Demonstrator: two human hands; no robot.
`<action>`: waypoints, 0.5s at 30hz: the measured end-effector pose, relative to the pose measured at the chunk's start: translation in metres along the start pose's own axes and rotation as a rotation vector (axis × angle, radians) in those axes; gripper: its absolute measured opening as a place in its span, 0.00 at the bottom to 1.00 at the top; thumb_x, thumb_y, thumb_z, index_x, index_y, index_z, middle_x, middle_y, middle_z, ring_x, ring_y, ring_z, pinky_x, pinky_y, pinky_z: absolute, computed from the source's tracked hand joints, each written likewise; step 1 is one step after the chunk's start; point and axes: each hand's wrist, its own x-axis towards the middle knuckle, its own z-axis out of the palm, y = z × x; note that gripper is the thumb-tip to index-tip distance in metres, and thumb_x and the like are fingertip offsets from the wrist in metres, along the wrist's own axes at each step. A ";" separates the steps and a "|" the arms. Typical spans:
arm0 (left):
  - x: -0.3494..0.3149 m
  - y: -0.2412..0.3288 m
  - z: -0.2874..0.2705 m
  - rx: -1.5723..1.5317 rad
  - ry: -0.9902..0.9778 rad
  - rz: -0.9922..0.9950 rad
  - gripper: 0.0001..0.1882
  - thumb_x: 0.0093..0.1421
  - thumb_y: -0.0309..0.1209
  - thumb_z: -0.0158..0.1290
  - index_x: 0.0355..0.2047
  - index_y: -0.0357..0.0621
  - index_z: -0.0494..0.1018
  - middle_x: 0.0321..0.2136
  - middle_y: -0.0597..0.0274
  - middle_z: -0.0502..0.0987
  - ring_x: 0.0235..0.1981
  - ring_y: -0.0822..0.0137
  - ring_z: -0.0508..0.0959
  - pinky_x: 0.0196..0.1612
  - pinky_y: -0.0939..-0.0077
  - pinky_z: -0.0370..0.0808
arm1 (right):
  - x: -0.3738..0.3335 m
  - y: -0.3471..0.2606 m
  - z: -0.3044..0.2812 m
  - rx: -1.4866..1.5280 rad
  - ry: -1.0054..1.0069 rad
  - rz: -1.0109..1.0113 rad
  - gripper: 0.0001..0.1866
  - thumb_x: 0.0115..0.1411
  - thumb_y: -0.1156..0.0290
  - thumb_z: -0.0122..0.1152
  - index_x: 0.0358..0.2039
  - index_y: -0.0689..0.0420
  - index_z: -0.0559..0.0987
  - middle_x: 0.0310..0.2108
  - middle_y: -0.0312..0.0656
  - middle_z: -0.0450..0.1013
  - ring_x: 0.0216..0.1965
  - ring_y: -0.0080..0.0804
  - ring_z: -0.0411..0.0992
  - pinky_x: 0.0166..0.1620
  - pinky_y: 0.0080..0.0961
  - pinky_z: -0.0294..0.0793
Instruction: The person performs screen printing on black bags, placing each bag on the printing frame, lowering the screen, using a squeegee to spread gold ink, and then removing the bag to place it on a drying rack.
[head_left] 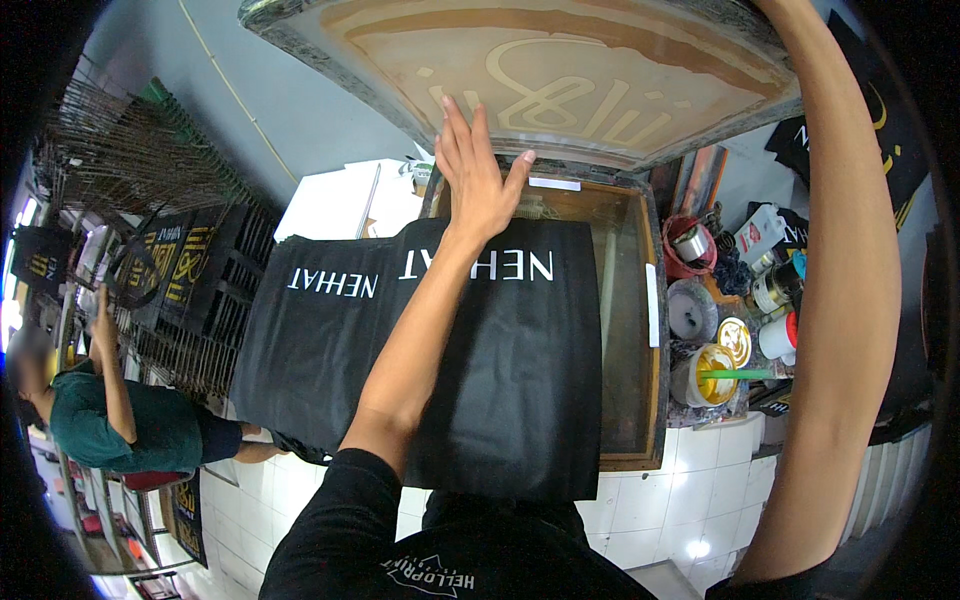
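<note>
My left hand (478, 180) reaches forward with fingers spread, at the far edge of a black fabric bag (520, 380) with white lettering. Its fingertips come in front of a raised printing screen (420, 60), which shows a pale script stencil; I cannot tell whether they touch it. Another black bag (310, 350) with the same lettering lies to the left, partly under my forearm. The bag in front of me covers part of a wood-edged board (630, 400). My right arm rises to the screen's upper right corner, where the right hand (775, 4) is cut off by the picture edge.
On the right stand a tub of yellow ink (690, 385) with a green stick, a grey tub (692, 308), a red bucket (680, 262) and several bottles. White sheets (325, 205) lie behind the bags. At left, a person in green (130, 420) stands by wire racks (150, 150).
</note>
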 end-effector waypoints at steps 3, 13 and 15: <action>-0.002 0.004 0.000 -0.093 0.000 -0.018 0.43 0.63 0.45 0.55 0.69 0.32 0.51 0.74 0.37 0.34 0.70 0.37 0.48 0.69 0.40 0.42 | 0.007 0.007 0.005 -0.044 0.013 0.026 0.27 0.45 0.57 0.77 0.37 0.68 0.85 0.30 0.58 0.81 0.30 0.44 0.80 0.39 0.36 0.77; -0.096 0.044 0.058 -0.287 -0.637 0.034 0.22 0.60 0.39 0.60 0.51 0.42 0.74 0.42 0.54 0.79 0.47 0.54 0.76 0.52 0.58 0.65 | 0.002 0.008 0.005 -0.037 -0.018 0.006 0.26 0.47 0.54 0.75 0.36 0.67 0.85 0.34 0.60 0.81 0.34 0.49 0.79 0.41 0.40 0.77; -0.124 0.010 0.084 -0.030 -0.580 0.027 0.33 0.63 0.52 0.55 0.63 0.46 0.67 0.60 0.40 0.69 0.63 0.44 0.66 0.65 0.49 0.58 | 0.006 0.006 0.004 -0.067 -0.011 -0.016 0.26 0.47 0.54 0.74 0.37 0.66 0.86 0.35 0.60 0.81 0.35 0.50 0.79 0.42 0.41 0.76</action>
